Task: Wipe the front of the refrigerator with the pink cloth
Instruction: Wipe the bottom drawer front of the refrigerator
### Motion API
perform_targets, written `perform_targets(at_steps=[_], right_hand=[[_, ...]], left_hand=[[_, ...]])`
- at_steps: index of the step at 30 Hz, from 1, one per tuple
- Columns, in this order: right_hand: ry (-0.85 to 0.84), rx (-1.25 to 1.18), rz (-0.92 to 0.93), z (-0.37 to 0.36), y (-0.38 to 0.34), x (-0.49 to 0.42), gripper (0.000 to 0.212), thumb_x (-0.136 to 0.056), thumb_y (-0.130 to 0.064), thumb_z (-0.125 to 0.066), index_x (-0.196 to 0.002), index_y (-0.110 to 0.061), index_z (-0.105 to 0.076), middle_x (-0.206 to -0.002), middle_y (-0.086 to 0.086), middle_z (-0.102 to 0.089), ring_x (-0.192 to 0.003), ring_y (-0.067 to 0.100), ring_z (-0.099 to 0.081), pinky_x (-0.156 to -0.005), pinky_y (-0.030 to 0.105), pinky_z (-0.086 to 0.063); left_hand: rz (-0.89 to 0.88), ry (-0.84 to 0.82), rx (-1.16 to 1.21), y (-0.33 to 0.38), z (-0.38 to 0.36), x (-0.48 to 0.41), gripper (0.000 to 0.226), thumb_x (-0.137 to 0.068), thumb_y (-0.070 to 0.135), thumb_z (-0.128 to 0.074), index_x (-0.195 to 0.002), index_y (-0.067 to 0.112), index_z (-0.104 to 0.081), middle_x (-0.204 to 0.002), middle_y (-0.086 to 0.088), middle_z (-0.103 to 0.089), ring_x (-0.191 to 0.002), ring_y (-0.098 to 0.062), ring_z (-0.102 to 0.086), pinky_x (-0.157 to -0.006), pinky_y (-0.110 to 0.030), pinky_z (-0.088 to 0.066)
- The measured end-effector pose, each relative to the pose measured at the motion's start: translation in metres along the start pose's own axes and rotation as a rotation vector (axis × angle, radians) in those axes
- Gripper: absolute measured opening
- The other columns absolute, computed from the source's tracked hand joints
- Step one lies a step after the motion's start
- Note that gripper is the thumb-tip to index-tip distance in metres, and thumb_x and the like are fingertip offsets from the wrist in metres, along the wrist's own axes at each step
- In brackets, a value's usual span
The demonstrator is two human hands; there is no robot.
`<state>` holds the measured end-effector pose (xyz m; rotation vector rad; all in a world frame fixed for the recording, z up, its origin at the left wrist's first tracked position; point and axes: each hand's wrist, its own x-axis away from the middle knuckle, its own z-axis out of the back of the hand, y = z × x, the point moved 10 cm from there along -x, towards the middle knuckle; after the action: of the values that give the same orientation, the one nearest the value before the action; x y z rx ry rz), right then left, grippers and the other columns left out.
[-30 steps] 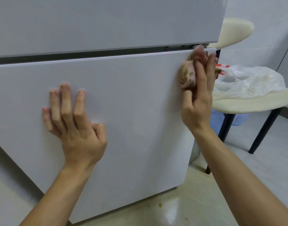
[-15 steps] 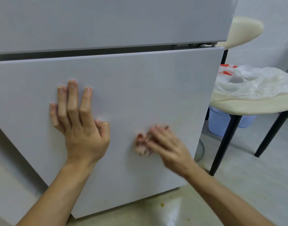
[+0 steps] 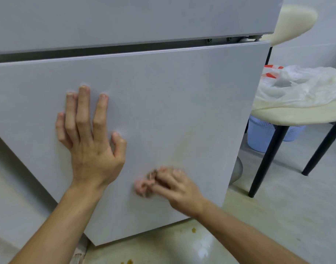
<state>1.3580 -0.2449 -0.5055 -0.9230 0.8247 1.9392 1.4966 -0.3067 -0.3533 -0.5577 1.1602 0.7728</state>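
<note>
Head view, refrigerator door (image 3: 182,101), cream stool (image 3: 296,116), floor (image 3: 277,216) seemingly stained

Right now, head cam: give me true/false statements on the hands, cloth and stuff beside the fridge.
1. The left hand lies flat on the lower refrigerator door. True.
2. The right hand holds the pink cloth at the door's top corner. False: low on the door, beside the left wrist.
3. A white plastic bag lies on the cream chair seat. True.
4. The blue basket sits on that seat. False: it stands on the floor beneath.
</note>
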Motion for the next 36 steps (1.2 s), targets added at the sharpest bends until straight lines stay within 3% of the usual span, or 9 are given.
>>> perform_targets(at_steps=[5,10,17,21,24,28,30,33,36], right_hand=[[-0.173,0.053,0.045,0.000,0.028,0.051,0.026,-0.105,-0.003,-0.056,-0.122,-0.019,-0.065,-0.133,0.010,-0.055,-0.116,0.030,-0.060,-0.089,0.041,-0.052],[0.265,-0.023,-0.443,0.134,0.124,-0.022,0.018,-0.105,0.000,-0.055,-0.107,-0.003,-0.072,-0.105,-0.001,-0.075,-0.095,0.023,-0.070,-0.083,0.039,-0.056],[0.652,0.145,-0.846,0.159,0.176,0.002,0.046,-0.101,-0.003,-0.053,-0.147,-0.008,-0.058,-0.124,0.014,-0.046,-0.117,0.033,-0.049,-0.109,0.041,-0.045],[0.392,-0.039,-0.973,0.088,0.139,0.089,0.048,-0.106,-0.013,-0.046,-0.150,-0.032,-0.051,-0.139,-0.007,-0.042,-0.113,0.027,-0.054,-0.091,0.054,-0.055],[0.165,-0.134,-0.928,0.057,0.114,0.130,0.069,-0.105,0.000,-0.048,-0.131,-0.063,-0.049,-0.131,-0.026,-0.039,-0.079,0.016,-0.059,-0.059,0.038,-0.058],[0.189,-0.168,-0.940,0.071,0.127,0.108,0.041,-0.098,-0.009,-0.051,-0.131,-0.031,-0.057,-0.131,-0.001,-0.035,-0.071,0.028,-0.063,-0.055,0.037,-0.058],[0.325,-0.127,-0.956,0.099,0.142,0.070,0.037,-0.097,-0.015,-0.050,-0.134,-0.013,-0.056,-0.127,0.002,-0.036,-0.090,0.021,-0.059,-0.078,0.037,-0.060],[0.511,0.025,-0.864,0.148,0.162,0.001,0.040,-0.102,-0.012,-0.059,-0.142,-0.008,-0.058,-0.121,0.007,-0.039,-0.109,0.012,-0.047,-0.100,0.013,-0.041],[0.613,0.155,-0.811,0.172,0.165,-0.037,0.043,-0.103,-0.016,-0.064,-0.145,-0.009,-0.060,-0.118,0.007,-0.040,-0.111,0.012,-0.050,-0.106,0.018,-0.041]], left_hand=[[0.015,0.010,0.004,0.005,-0.002,0.002,0.081,-0.085,0.011,-0.060,-0.161,0.008,-0.030,-0.169,-0.022,-0.021,-0.158,-0.040,-0.012,-0.127,-0.056,-0.006],[0.020,0.022,0.003,0.010,-0.007,0.003,0.082,-0.084,0.005,-0.058,-0.161,0.007,-0.029,-0.169,-0.022,-0.023,-0.157,-0.042,-0.015,-0.125,-0.065,-0.010],[0.046,0.044,0.033,0.017,-0.011,0.003,0.079,-0.083,-0.001,-0.051,-0.158,0.008,-0.029,-0.167,-0.024,-0.026,-0.156,-0.045,-0.019,-0.119,-0.074,-0.015],[0.042,0.057,0.031,0.017,-0.008,0.003,0.080,-0.082,-0.003,-0.052,-0.158,0.010,-0.030,-0.168,-0.023,-0.026,-0.157,-0.042,-0.016,-0.121,-0.071,-0.013],[0.030,0.046,0.022,0.016,-0.008,0.003,0.084,-0.081,-0.002,-0.056,-0.159,0.011,-0.030,-0.169,-0.021,-0.025,-0.158,-0.040,-0.015,-0.123,-0.067,-0.010],[0.014,0.036,0.014,0.014,-0.008,0.005,0.085,-0.081,-0.001,-0.058,-0.160,0.010,-0.031,-0.169,-0.021,-0.024,-0.158,-0.039,-0.015,-0.123,-0.067,-0.011],[0.013,0.034,0.016,0.013,-0.007,0.004,0.085,-0.081,0.000,-0.059,-0.160,0.010,-0.031,-0.169,-0.021,-0.024,-0.158,-0.039,-0.014,-0.123,-0.067,-0.011],[0.005,0.026,0.010,0.012,-0.007,0.003,0.084,-0.081,0.001,-0.060,-0.160,0.009,-0.033,-0.169,-0.020,-0.024,-0.157,-0.040,-0.015,-0.123,-0.067,-0.011],[0.000,0.025,0.006,0.011,-0.006,0.003,0.085,-0.081,0.001,-0.061,-0.160,0.009,-0.033,-0.169,-0.019,-0.024,-0.158,-0.039,-0.016,-0.124,-0.065,-0.010]])
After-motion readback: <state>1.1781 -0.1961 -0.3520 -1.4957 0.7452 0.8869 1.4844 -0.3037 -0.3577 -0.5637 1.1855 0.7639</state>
